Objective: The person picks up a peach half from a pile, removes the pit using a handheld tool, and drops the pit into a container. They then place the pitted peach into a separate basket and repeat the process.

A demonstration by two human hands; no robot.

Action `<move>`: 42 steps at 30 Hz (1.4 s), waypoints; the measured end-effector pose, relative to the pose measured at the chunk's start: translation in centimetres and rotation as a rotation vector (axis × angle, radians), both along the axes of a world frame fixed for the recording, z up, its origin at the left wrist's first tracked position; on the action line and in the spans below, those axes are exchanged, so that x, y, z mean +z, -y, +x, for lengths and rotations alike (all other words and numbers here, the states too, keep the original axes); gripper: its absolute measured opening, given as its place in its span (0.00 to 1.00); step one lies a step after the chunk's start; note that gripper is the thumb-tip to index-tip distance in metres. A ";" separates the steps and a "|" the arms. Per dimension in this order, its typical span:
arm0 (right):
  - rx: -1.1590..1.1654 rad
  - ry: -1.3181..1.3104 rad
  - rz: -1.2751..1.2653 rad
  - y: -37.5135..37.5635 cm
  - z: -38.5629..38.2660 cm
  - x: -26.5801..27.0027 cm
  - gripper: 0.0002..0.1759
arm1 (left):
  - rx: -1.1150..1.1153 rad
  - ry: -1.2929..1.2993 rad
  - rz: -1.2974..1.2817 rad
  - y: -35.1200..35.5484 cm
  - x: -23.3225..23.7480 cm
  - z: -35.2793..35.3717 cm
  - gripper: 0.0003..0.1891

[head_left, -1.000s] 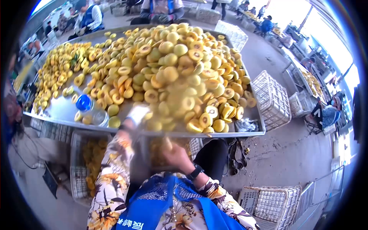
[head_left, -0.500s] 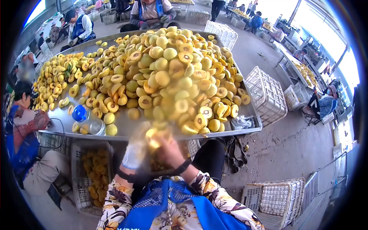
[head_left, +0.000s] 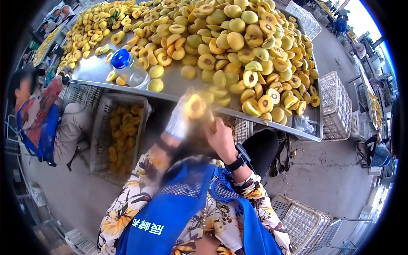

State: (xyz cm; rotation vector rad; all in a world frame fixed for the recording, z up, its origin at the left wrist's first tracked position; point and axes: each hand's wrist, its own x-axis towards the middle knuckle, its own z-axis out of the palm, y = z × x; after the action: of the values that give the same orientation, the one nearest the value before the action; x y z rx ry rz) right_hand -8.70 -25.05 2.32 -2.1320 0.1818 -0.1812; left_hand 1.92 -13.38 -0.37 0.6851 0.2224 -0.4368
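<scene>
Blurrily, left hand (head_left: 177,122) holds peach half (head_left: 195,106) — right hand (head_left: 219,137) unclear.

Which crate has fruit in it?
The crate under the table edge, beside the left hand: yellow fruit lies inside. The crates on the right look empty.

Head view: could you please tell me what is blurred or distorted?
In the head view, motion blur smears the left hand, the peach half it holds and the right hand; the fruit pile is sharp; fisheye bends the table edge.
</scene>
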 end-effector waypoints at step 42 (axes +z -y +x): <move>0.189 -0.214 0.136 -1.6 -0.3 -2.0 0.12 | -0.060 0.436 0.569 1.2 -0.4 -0.4 0.17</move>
State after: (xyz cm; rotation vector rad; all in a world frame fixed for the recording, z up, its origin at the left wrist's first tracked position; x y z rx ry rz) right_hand -9.05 -23.46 0.33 -2.0162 0.1130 0.1657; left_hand 1.47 -14.60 -0.73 1.3272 -0.0961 -0.2686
